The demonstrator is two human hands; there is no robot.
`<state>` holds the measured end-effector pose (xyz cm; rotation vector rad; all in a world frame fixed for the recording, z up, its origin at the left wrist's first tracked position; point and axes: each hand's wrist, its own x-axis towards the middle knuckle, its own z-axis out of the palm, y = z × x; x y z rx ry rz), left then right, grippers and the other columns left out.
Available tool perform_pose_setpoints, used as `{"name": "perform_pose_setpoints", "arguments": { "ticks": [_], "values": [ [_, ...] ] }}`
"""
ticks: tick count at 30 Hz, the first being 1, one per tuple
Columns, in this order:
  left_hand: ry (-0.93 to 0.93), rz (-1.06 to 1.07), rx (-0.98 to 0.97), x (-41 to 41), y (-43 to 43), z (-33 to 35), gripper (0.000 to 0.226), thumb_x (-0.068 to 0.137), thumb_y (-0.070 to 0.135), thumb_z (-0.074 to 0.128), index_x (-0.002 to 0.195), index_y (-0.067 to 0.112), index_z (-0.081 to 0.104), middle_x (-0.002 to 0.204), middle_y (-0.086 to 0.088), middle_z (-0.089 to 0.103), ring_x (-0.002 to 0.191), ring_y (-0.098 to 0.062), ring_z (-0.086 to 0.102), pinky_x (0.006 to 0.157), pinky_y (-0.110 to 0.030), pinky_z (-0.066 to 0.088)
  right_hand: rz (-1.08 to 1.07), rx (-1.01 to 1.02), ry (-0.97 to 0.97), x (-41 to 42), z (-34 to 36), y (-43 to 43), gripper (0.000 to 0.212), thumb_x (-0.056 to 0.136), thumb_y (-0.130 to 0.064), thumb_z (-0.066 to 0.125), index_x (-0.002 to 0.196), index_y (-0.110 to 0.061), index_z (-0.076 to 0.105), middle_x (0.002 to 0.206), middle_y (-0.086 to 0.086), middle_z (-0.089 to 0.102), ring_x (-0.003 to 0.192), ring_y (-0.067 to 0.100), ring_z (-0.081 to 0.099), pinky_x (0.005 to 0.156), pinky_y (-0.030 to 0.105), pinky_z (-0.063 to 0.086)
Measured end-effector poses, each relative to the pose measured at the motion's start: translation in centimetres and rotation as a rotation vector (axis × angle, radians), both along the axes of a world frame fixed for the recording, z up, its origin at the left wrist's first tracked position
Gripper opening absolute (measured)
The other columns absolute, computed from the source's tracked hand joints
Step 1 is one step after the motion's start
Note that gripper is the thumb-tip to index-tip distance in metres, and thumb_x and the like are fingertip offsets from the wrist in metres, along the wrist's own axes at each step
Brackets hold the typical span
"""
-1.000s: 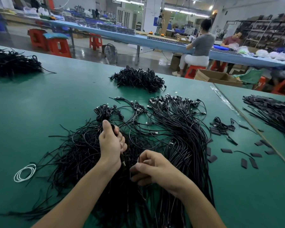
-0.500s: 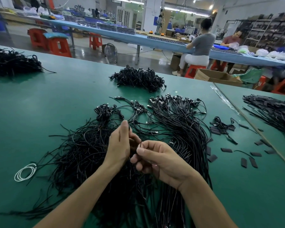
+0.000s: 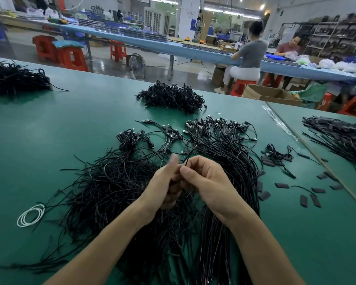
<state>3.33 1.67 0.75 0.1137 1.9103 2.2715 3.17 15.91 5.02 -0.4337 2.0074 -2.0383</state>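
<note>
Green matting covers the table (image 3: 49, 130), and nearly everything on it is black cable. At 10 o'clock from the hands, near the far left edge, lies a tangled heap (image 3: 12, 79). A white loop (image 3: 30, 215) rests flat at 8 o'clock, just beside a loose pile (image 3: 111, 192) of cut lengths that fans from 9 to 6 o'clock and runs under both forearms.

Over that pile, at the centre, the left hand (image 3: 162, 188) has its thumb raised and blurred, its fingers curled round the lower run of a single wire (image 3: 190, 155). The right hand (image 3: 210, 186) touches the left, thumb and forefinger pinching the same wire a little higher. The wire's free end juts toward 1 o'clock and shows a red tip.

At 12 o'clock, well apart, sits a mound (image 3: 173, 97) of coiled cables. Between it and the hands, plugs (image 3: 214, 125) with metal ends head a bundle (image 3: 234, 165) that sweeps past the right wrist toward 5 o'clock. Short flat sleeves (image 3: 282, 185) lie scattered at 3 o'clock, near a seam in the table. Past the seam, at 2 o'clock, lies a stack (image 3: 341, 138) of straight cables. Beyond the table's far edge at 1 o'clock stands an open cardboard box (image 3: 269, 93). On a pillar at 12 o'clock a blue sign (image 3: 194, 23) is too blurred to read.
</note>
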Motion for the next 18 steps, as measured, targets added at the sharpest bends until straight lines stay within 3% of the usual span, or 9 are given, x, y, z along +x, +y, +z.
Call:
{"name": "perform_pose_setpoints", "arguments": {
  "ticks": [5,7,10,13,18],
  "values": [
    [0.007,-0.015,0.035,0.1,-0.8,0.3,0.045,0.086,0.061,0.05,0.083,0.017,0.052,0.057,0.005,0.025,0.043,-0.01,0.017,0.04,-0.014,0.02,-0.191,-0.01,0.028,-0.1,-0.2,0.8,0.006,0.095,-0.009,0.064,0.09,-0.01,0.061,0.079,0.006,0.074,0.068,0.014,0.068,0.058,0.02,0.052],
    [-0.008,0.026,0.068,0.1,-0.9,0.5,0.043,0.088,0.06,0.048,0.076,0.019,0.054,0.056,0.004,0.023,0.042,-0.01,0.017,0.038,-0.014,0.021,-0.31,0.022,0.056,-0.1,-0.4,1.2,0.004,0.093,-0.014,0.068,0.09,-0.012,0.065,0.077,0.005,0.074,0.063,0.012,0.067,0.054,0.019,0.05],
    [-0.018,0.039,0.075,0.2,-0.8,0.9,0.062,0.092,0.071,0.03,0.06,0.022,0.052,0.052,0.005,0.025,0.038,-0.008,0.02,0.034,-0.014,0.022,-0.454,0.205,0.115,0.0,-1.0,1.3,0.005,0.088,-0.02,0.074,0.084,-0.019,0.071,0.071,0.0,0.074,0.06,0.01,0.067,0.055,0.02,0.048],
    [-0.023,0.006,0.064,0.3,-0.5,1.1,0.076,0.095,0.074,0.012,0.056,0.018,0.046,0.048,0.004,0.024,0.036,-0.011,0.018,0.035,-0.015,0.021,-0.536,0.358,0.234,0.3,-1.2,1.0,0.009,0.084,-0.023,0.078,0.077,-0.025,0.073,0.069,-0.012,0.072,0.06,0.004,0.066,0.057,0.017,0.049],
    [0.003,0.0,0.033,0.4,-0.2,1.1,0.061,0.102,0.049,0.029,0.055,0.017,0.052,0.043,0.004,0.025,0.037,-0.014,0.018,0.04,-0.017,0.02,-0.593,0.356,0.399,0.7,-0.3,0.1,0.013,0.084,-0.022,0.077,0.074,-0.027,0.072,0.066,-0.019,0.067,0.057,-0.001,0.06,0.053,0.009,0.042]
  ]
}}
